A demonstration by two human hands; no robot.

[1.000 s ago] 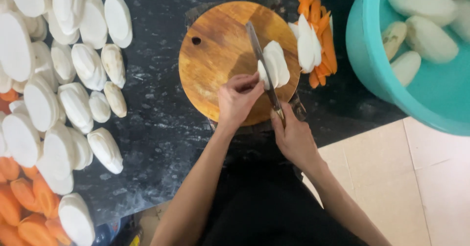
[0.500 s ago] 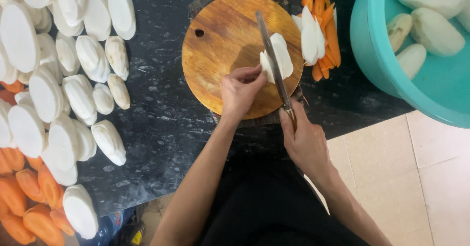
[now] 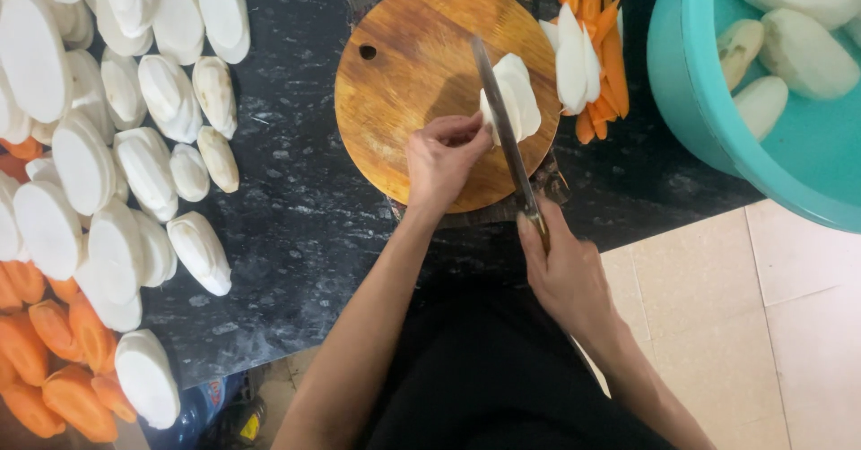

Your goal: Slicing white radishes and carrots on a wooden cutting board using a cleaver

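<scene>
Landmark: round wooden cutting board (image 3: 408, 73) on the dark speckled counter (image 3: 296, 235). Teal basin (image 3: 708, 109) right of the board holds peeled white roots (image 3: 803, 51). Many white sliced pieces (image 3: 117, 172) lie left of the board, with orange carrot pieces (image 3: 54, 369) at the far lower left. A pile of white and orange slices (image 3: 587, 64) sits at the board's right edge. Left hand (image 3: 441, 156) is curled, fingertips pinning the white root piece (image 3: 513, 99) on the board's right half. Right hand (image 3: 563, 266) is closed round the knife (image 3: 502, 123) handle below the board. Versus 0.5 s ago: blade sits in much the same spot against the piece, left hand still pressing.
</scene>
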